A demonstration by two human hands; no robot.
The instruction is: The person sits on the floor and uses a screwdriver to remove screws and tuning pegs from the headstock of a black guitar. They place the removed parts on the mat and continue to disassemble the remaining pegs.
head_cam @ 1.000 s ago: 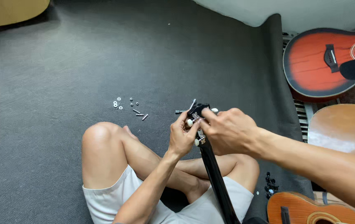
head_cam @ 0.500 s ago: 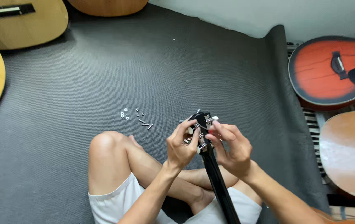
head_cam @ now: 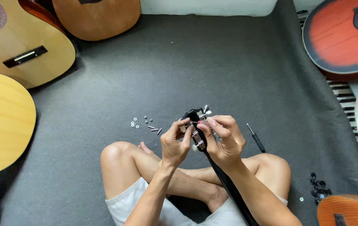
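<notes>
Black guitar headstock [head_cam: 195, 119] pinched between left hand [head_cam: 174, 144] and right hand [head_cam: 225, 140], both closed on it equally near, its neck running back from them toward the lap.

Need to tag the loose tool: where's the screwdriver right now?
In the head view, the screwdriver lies on the grey mat, just right of the right hand and ahead of the right knee, untouched.
</notes>
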